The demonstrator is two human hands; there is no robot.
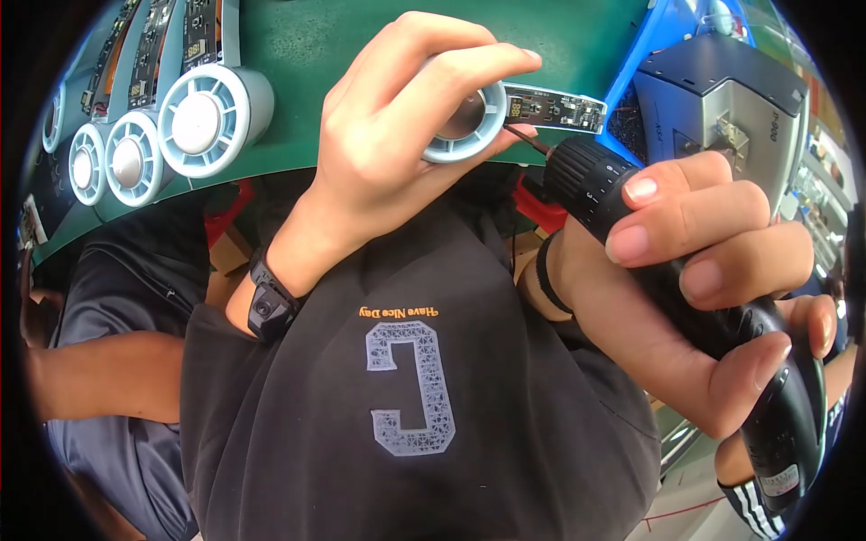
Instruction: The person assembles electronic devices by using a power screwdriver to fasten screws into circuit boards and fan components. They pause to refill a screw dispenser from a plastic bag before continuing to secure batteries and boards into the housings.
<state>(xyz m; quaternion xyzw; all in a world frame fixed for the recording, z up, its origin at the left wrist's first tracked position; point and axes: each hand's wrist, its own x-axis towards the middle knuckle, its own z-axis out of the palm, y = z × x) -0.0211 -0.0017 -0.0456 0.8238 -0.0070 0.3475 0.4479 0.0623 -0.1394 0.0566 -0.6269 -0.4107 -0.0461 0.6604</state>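
Note:
Wrapped around the round head of a pale blue handheld fan housing (pixel 493 122), my left hand (pixel 383 117) has its fingers curled over the rim. A narrow handle shell with a dark circuit board (pixel 550 108) sticks out to the right. My right hand (pixel 722 234) grips a black electric screwdriver (pixel 586 180), tilted up to the left. Its thin bit points at the joint between fan head and handle; I cannot tell whether the tip touches. Several similar pale blue fan housings (pixel 215 122) lie to the left, with circuit boards in their open handles.
A green work surface (pixel 307 54) spans the back. At the far right stands a grey and black box-shaped machine (pixel 722 99) beside a blue tray edge (pixel 631 59). Another person's arm (pixel 108 383) is close on my left. Red parts (pixel 539 206) show below the table edge.

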